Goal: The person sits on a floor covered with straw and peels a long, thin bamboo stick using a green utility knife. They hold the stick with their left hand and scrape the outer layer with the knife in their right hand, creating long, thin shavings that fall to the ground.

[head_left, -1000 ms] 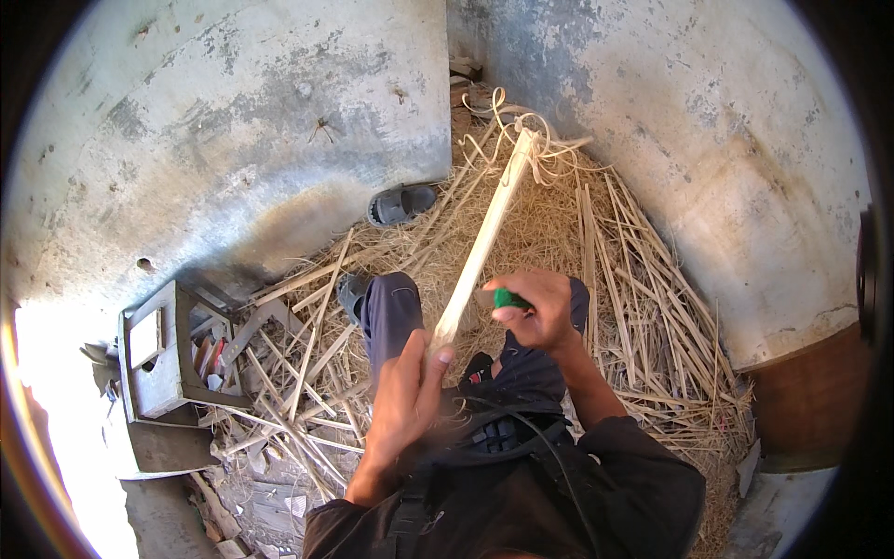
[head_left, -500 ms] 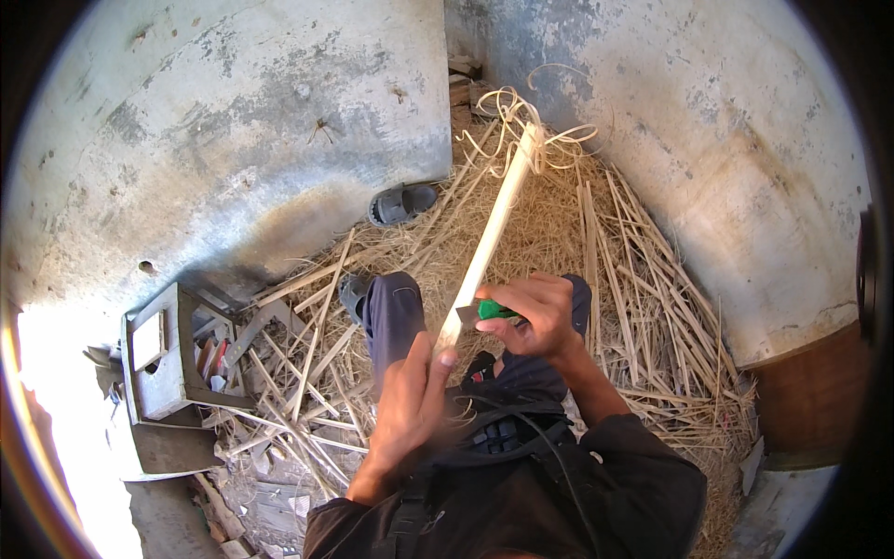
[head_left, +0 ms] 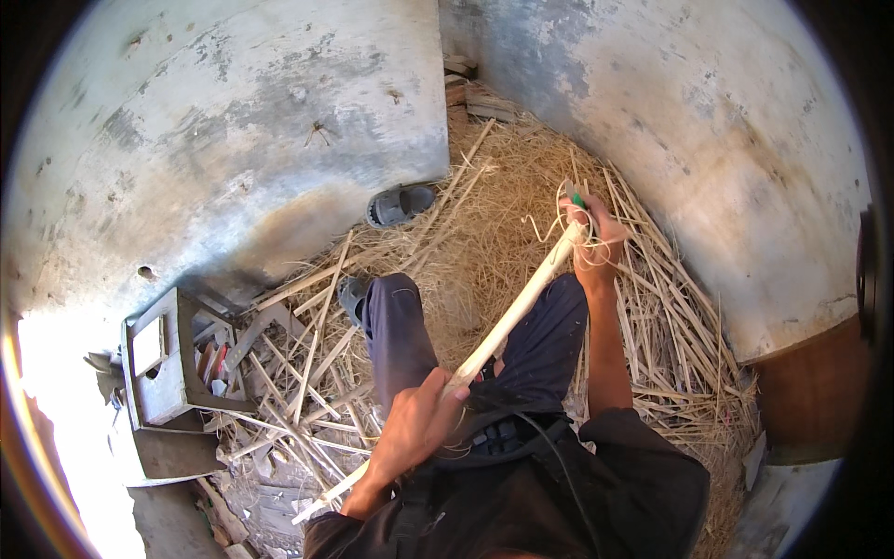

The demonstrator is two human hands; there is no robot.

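Note:
A long pale wooden stick slants across my lap from lower left to upper right. My left hand is wrapped round it near my waist, and its near end shows past my left wrist. At the far end, my right hand is closed round a green-handled knife, mostly hidden by the fingers. Thin curled shavings hang about that end of the stick, beside and over my right fingers.
Straw-like shavings cover the ground ahead. Split sticks lie heaped along the right wall, with more at the left. A wooden box with small items stands at the left. A dark sandal lies by the far wall.
My right hand has moved with the knife away from my left hand to the stick's far end. The stick has swung rightward and slid back toward me, its near end now showing past my left wrist.

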